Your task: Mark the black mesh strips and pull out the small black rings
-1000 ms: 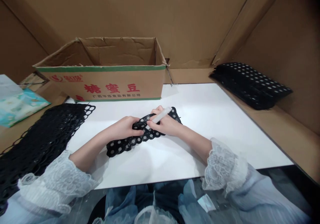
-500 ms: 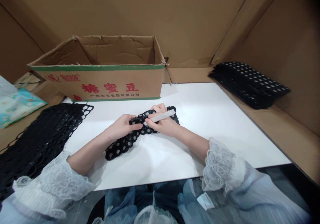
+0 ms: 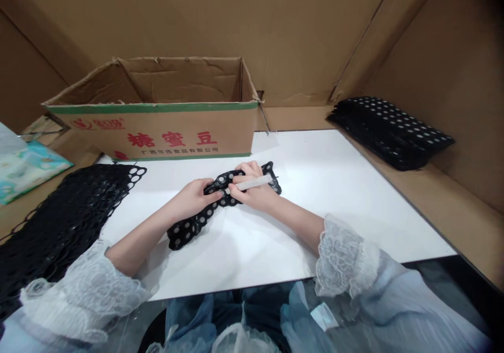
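Note:
A black strip with pale round dots and scalloped edges (image 3: 188, 231) lies slantwise and bunched on the white board. My left hand (image 3: 195, 198) pinches it near its middle, thumb on top and fingers around the far edge. In my right hand (image 3: 254, 187) is a white pen-like tool (image 3: 255, 182), gripped like a pen. Its tip points left, down onto the strip close to my left thumb; I cannot make out the tip itself. The fingers of my right hand also rest over the strip and hide part of it.
An open cardboard box (image 3: 157, 119) stands behind my hands. Left of the white board (image 3: 334, 200) lies a pile of black holed sheets (image 3: 59, 216), with a patterned packet (image 3: 35, 169) beyond. A stack of black dotted pieces (image 3: 388, 132) sits at the right, near cardboard walls.
My left thumb and the tool's tip have shifted slightly on the strip. The strip's right end shows a little more beyond my right hand. Both hands keep their holds.

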The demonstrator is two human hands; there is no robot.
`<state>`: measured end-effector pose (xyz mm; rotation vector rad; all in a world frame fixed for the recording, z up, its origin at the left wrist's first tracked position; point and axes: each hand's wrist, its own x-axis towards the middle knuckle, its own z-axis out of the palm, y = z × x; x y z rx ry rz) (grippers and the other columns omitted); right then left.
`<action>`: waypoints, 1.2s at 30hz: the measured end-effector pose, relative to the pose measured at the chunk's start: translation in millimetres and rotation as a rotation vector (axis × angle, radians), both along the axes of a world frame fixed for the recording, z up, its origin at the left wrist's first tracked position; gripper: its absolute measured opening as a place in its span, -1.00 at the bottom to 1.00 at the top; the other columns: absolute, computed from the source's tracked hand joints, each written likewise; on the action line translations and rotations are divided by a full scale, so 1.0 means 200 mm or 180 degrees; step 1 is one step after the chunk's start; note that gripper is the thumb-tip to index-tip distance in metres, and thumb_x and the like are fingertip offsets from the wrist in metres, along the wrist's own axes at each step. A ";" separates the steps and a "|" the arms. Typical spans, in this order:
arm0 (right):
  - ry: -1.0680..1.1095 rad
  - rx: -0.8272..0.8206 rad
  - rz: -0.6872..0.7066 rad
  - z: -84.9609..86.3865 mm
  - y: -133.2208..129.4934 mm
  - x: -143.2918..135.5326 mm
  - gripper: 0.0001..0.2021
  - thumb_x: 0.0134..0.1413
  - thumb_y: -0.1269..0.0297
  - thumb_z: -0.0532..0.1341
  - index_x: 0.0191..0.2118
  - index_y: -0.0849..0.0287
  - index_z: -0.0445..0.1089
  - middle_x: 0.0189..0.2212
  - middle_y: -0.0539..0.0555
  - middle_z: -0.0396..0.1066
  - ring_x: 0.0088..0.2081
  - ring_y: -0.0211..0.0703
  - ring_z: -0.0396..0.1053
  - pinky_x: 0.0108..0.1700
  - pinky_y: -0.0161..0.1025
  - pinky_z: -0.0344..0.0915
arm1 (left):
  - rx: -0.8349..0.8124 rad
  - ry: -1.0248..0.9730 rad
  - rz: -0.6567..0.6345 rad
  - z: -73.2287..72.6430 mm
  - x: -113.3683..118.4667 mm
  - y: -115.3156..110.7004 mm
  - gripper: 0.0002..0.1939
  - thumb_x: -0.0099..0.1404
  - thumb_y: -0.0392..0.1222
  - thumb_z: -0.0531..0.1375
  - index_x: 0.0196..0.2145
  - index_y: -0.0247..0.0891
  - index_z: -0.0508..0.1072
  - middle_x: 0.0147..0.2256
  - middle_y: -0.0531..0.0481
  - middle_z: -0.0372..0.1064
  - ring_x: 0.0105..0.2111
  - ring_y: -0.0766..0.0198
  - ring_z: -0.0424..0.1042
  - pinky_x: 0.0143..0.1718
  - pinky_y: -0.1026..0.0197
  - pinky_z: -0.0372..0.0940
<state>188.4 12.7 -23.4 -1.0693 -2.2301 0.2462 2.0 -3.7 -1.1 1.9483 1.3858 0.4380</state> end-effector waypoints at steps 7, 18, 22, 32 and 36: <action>0.0878 -0.0338 -0.0038 0.03 0.00 0.01 -0.79 -0.02 0.30 0.07 -0.62 0.18 0.14 -0.31 0.07 0.20 -0.15 -0.17 0.14 -0.05 -0.18 0.08 | 0.1880 0.0891 -0.0396 0.06 -0.02 -0.02 -0.48 0.07 0.07 0.16 -0.06 -0.21 0.20 -0.09 -0.10 0.21 -0.05 0.08 0.14 -0.04 0.05 0.04; 0.1089 -0.1668 -0.0151 0.02 -0.01 -0.02 -0.81 -0.21 0.39 0.13 -0.71 0.20 0.14 -0.48 -0.01 0.18 -0.39 -0.29 0.19 -0.28 -0.30 0.15 | 0.1825 0.2006 -0.1271 0.06 0.02 -0.09 -0.80 0.12 -0.10 0.12 -0.38 -0.30 0.35 -0.41 -0.06 0.33 -0.32 0.16 0.30 -0.18 0.11 0.14; 0.0978 -0.1651 -0.0086 0.03 -0.02 -0.03 -0.80 -0.25 0.45 0.13 -0.74 0.21 0.13 -0.51 -0.02 0.15 -0.43 -0.31 0.17 -0.29 -0.31 0.15 | 0.2234 0.2408 -0.1279 0.04 0.07 -0.12 -0.84 0.15 -0.32 0.00 -0.50 -0.35 0.34 -0.53 -0.09 0.30 -0.44 0.20 0.30 -0.20 0.11 0.14; 0.0788 -0.1530 -0.0156 0.01 -0.02 -0.04 -0.80 -0.26 0.42 0.14 -0.74 0.21 0.15 -0.51 0.00 0.14 -0.37 -0.25 0.16 -0.29 -0.28 0.14 | 0.2606 0.2295 -0.1687 0.01 0.02 -0.08 -0.73 0.26 -0.09 -0.02 -0.42 -0.33 0.34 -0.49 -0.06 0.30 -0.47 0.24 0.30 -0.31 0.17 0.14; 0.0849 -0.1561 -0.0155 0.00 -0.02 -0.04 -0.79 -0.26 0.43 0.13 -0.75 0.21 0.13 -0.52 0.00 0.15 -0.37 -0.25 0.16 -0.30 -0.29 0.15 | 0.2895 0.2410 -0.1532 -0.03 0.06 -0.12 -0.73 0.26 -0.25 -0.07 -0.52 -0.34 0.32 -0.58 -0.05 0.26 -0.56 0.29 0.25 -0.30 0.14 0.14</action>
